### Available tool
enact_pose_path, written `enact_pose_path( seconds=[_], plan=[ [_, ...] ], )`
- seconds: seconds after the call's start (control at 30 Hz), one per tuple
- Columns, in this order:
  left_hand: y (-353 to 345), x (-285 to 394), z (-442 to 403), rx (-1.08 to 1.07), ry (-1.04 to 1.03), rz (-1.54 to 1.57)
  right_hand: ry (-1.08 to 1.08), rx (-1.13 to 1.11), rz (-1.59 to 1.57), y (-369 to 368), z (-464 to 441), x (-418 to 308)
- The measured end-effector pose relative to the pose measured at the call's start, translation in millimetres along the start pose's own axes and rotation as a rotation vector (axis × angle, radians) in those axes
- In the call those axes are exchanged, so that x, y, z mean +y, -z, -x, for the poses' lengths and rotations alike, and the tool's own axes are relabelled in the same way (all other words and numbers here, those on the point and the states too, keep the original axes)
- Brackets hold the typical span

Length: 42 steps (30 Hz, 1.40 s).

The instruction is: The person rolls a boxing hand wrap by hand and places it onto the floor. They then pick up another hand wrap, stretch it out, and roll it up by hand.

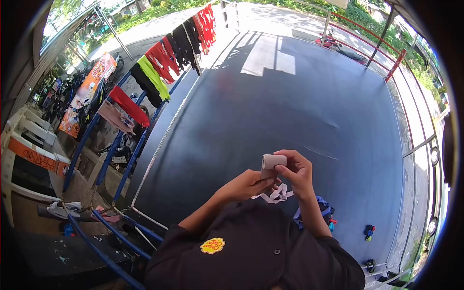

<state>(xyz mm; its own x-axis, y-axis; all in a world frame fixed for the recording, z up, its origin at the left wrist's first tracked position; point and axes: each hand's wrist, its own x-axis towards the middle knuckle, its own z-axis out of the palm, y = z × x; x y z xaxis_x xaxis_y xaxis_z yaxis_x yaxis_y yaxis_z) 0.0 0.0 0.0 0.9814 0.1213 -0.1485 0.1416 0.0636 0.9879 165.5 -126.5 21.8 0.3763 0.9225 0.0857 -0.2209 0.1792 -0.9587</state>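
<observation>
A pale pink hand wrap (pixel 276 161), partly wound into a roll, is held up in front of my chest. My right hand (pixel 298 170) is closed on the roll, thumb on the near side and fingers at its far end. Just below and to the left, my left hand (pixel 251 184) is closed on the flat strip that leads from the roll. The strip's loose tail (pixel 278 195) hangs in folds beneath both hands, close to my dark shirt (pixel 232 256).
Around me is the dark mat (pixel 270 111) of a boxing ring. Blue ropes (pixel 123 166) on the left carry red wraps (pixel 129 107), black wraps and a lime-green wrap (pixel 157 77). A blue bag (pixel 298 217) and small coloured rolls (pixel 369 232) lie on the mat at right.
</observation>
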Motion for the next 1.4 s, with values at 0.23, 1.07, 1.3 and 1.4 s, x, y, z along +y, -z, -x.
enact_pose_path(
  seconds=[0.23,1.07,1.3,1.4],
  plan=[
    [3,18,15,-0.156,-0.055,0.228,0.186,0.09,0.194,5,-5,36],
    [71,-63,-39,0.2,0.512,-1.056,0.122,-0.049,-0.122,11,2,0],
    [6,-12,-33,0.311,-0.473,0.012,0.108,-0.016,-0.095,11,2,-1],
    [7,-37,-40,0.269,-0.316,-0.079,0.067,-0.054,-0.043,13,0,5]
  ],
)
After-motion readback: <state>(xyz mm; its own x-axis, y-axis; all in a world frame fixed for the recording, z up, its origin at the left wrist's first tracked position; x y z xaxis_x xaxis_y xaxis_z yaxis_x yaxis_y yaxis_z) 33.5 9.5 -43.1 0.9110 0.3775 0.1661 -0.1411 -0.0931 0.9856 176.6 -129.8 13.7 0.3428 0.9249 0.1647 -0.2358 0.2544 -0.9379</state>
